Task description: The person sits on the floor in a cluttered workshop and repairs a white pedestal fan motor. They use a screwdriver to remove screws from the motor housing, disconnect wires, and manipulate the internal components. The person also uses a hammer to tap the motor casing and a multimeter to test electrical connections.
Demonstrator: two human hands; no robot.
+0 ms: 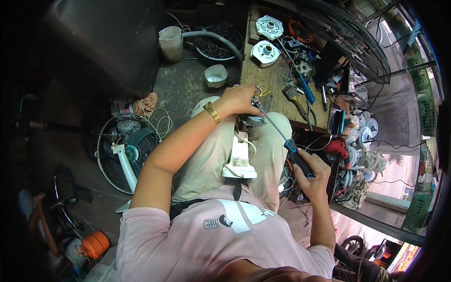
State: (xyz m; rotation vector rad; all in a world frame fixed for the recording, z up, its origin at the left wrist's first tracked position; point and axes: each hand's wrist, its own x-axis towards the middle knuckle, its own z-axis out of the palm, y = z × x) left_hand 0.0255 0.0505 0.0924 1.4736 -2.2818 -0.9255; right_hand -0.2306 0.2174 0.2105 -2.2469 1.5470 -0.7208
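Between my knees rests a white plastic fan neck (239, 154) with a pale cord looped over it. At its far end sits a metal fan motor (256, 121), partly hidden by my fingers, and yellow wires (266, 90) stick out beside it. My left hand (238, 99) is closed around the motor's top. In my right hand (312, 171) is a screwdriver (292, 144), gripped by its black and blue handle. Its long shaft slants up to the left, and the tip reaches the motor by my left fingertips. Whether it sits in a screw cannot be made out.
A wooden bench (263, 77) ahead carries two white motor covers (265, 53), a brush (295, 99), pliers (311, 115) and a phone (336, 121). A fan (127, 152) lies on the left. A red drill (337, 149) is at the right. Another person (37, 221) sits far left.
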